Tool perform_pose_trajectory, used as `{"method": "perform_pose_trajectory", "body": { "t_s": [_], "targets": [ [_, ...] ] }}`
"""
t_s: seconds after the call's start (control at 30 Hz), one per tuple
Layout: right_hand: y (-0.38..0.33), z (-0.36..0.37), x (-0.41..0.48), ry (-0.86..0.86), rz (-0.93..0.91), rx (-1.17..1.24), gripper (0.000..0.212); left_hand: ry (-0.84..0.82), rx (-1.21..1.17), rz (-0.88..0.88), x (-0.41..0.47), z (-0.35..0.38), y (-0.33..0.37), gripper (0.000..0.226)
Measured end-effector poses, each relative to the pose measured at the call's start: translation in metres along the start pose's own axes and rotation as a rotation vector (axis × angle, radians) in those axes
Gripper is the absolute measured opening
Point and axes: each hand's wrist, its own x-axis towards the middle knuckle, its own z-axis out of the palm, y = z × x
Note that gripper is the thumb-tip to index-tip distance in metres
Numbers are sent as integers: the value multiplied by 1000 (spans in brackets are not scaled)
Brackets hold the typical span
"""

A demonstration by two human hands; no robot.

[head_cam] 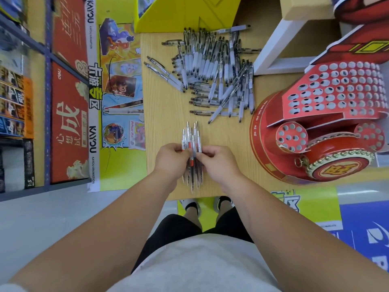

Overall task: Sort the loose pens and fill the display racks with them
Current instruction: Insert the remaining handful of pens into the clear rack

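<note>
Shelving and bright printed posters crowd the left of my view, and a pale wooden bench (164,114) fills the middle, seen from straight above. Both forearms reach forward from the bottom corners and converge near the bench's near edge. My left hand (170,160) is curled, fingers closed around the left side of a bundle of clear pens (192,157); my right hand (219,162) mirrors it, thumb and fingers pinching the bundle's right side. The two hands sit knuckle to knuckle with the pens upright between them, clicker ends pointing away from me and tips toward the bench's near edge. I can make out red bands on a couple of barrels. Farther back on the bench lies a loose pile of pens (219,74) with white grips, scattered at mixed angles, well apart from my hands. To the right stands a red display rack (320,127), its stepped top punched with rows of round holes, plus two smaller round holders in front.
</note>
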Motion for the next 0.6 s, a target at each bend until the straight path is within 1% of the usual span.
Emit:
{"method": "perform_pose_trajectory", "body": {
  "t_s": [0.13,0.33,0.5,0.6],
  "targets": [
    [-2,2,2,-13,44,54,13,-49,-73,-30,2,-4,-2,14],
    [-1,6,5,7,55,19,22,-57,-60,12,-3,-1,-4,15],
    [-2,7,-1,23,76,68,23,-103,-42,14,-7,0,-6,19],
    [-5,9,-8,47,54,84,24,-127,-58,8,-9,0,-6,21]
  ]
}}
